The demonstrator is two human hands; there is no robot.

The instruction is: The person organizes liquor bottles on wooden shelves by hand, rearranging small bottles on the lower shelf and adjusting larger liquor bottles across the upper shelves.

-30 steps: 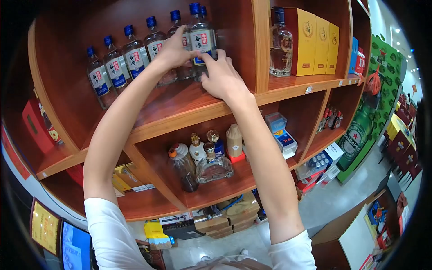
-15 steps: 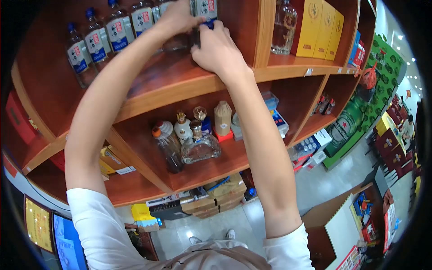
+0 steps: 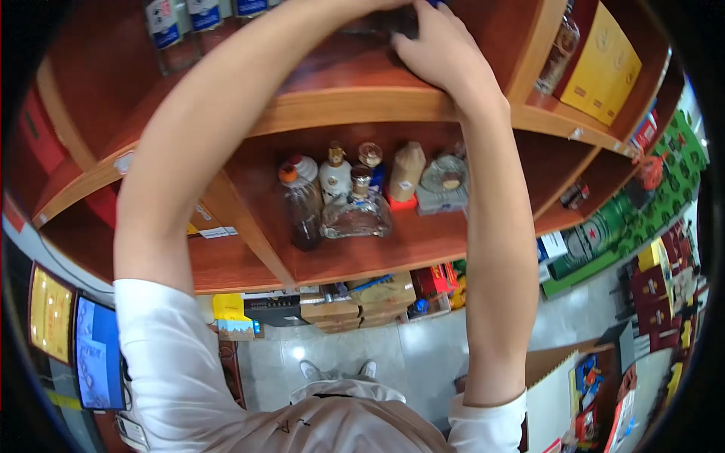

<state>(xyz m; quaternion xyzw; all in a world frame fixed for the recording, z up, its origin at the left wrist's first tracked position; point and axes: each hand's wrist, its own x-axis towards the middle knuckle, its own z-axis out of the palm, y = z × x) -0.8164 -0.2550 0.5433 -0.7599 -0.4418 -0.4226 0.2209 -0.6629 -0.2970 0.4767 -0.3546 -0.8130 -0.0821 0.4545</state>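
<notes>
My right hand [image 3: 442, 49] reaches onto the upper shelf [image 3: 317, 68], with its fingers curled round the lower part of a clear glass bottle [image 3: 408, 23]. Most of that bottle lies beyond the top edge of the view. Only a sliver of my left hand [image 3: 384, 3] shows at the top edge, close to the same bottle; its fingers are hidden. To the left on this shelf stand several clear bottles with white and blue labels [image 3: 205, 13], their tops cut off. My left forearm covers part of the row.
On the shelf below are a dark bottle with an orange cap [image 3: 302, 208], a glass ashtray [image 3: 356, 217], a white bottle [image 3: 335, 177] and a paper-wrapped bottle [image 3: 406, 172]. Yellow boxes [image 3: 604, 68] stand beyond the divider at right. Cardboard cartons [image 3: 381, 298] sit beneath the shelves.
The view has shifted, so the shelves sit higher and farther right in it. My hands stay by the same bottle, and my left hand has nearly left the picture at the top.
</notes>
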